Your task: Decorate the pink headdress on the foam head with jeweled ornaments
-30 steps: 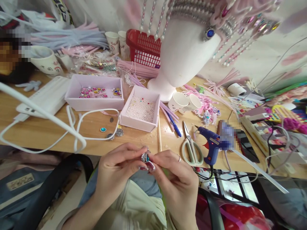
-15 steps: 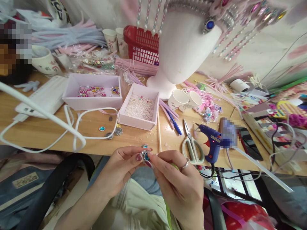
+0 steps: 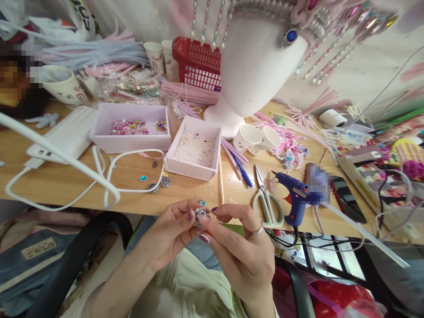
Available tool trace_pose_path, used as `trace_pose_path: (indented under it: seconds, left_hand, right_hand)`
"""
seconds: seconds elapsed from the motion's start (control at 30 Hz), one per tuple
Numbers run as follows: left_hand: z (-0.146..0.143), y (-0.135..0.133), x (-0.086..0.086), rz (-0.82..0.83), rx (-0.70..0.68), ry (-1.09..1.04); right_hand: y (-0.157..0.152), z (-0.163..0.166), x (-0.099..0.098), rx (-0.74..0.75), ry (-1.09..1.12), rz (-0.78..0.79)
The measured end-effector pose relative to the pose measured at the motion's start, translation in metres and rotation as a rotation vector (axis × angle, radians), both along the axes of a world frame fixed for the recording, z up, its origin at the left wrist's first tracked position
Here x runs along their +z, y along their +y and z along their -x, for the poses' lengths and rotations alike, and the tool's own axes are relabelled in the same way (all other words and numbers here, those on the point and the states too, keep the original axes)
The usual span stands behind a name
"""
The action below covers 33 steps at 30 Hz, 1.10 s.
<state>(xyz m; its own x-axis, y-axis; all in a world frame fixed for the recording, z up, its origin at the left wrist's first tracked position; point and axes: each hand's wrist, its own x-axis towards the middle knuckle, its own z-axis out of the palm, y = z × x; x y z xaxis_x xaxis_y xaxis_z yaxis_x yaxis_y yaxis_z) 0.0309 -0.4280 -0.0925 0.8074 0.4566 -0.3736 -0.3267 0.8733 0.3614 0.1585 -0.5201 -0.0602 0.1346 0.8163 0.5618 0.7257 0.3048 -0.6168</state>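
Observation:
My left hand (image 3: 168, 232) and my right hand (image 3: 240, 247) meet just below the table's front edge, fingertips pinched together on a small silver jewel setting (image 3: 200, 213) with a teal stone. Both hands grip it from opposite sides over my lap. On the table above lie a loose teal gem (image 3: 143, 178) and two silver settings (image 3: 165, 181). A pink box of pearls (image 3: 195, 149) and a pink box of coloured gems (image 3: 130, 128) stand behind them.
A white foam head (image 3: 255, 70) with a beaded headdress stands at the back. Scissors (image 3: 266, 198), a blue glue gun (image 3: 294, 194), a blue pen (image 3: 241, 173), paper cups (image 3: 255, 139), a red basket (image 3: 198, 66) and white cables (image 3: 82, 172) crowd the wooden table (image 3: 49, 183).
The hands have shifted slightly up and turned the setting; the teal stone shows less now. The view has drifted a little.

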Motion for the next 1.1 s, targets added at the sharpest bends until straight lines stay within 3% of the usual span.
trace_pose_path:
  seconds: [0.2,0.3,0.4,0.53,0.7,0.83,0.9,1.0,1.1]
  left_hand:
    - [0.002,-0.004,0.000,-0.010,0.017,0.017]
    - [0.005,0.002,0.000,-0.042,0.027,0.044]
    - [0.014,0.014,0.000,-0.125,0.122,0.191]
    - [0.026,0.024,-0.002,-0.433,0.262,0.504]
    - [0.027,0.022,-0.006,-0.995,0.189,0.866]
    - [0.024,0.026,-0.002,-1.258,0.200,0.976]
    - [0.023,0.026,0.004,-1.275,0.336,0.969]
    - [0.025,0.019,0.013,-1.158,0.492,0.890]
    - [0.025,0.009,0.016,-0.905,0.293,0.736]
  right_hand:
    - [-0.004,-0.001,-0.004,0.044,0.094,0.013]
    - [-0.008,-0.007,-0.006,-0.074,0.208,-0.014]
    - [-0.008,-0.018,-0.009,-0.231,0.086,0.055]
    - [-0.003,-0.026,-0.017,-0.254,-0.148,0.203]
    - [0.009,-0.013,-0.030,-0.341,-0.294,0.300]
    - [0.018,-0.004,-0.039,-0.347,-0.312,0.332]
    - [0.020,-0.005,-0.041,-0.324,-0.298,0.332]
    - [0.018,-0.009,-0.036,-0.276,-0.212,0.288]
    - [0.015,-0.013,-0.023,-0.175,-0.010,0.250]
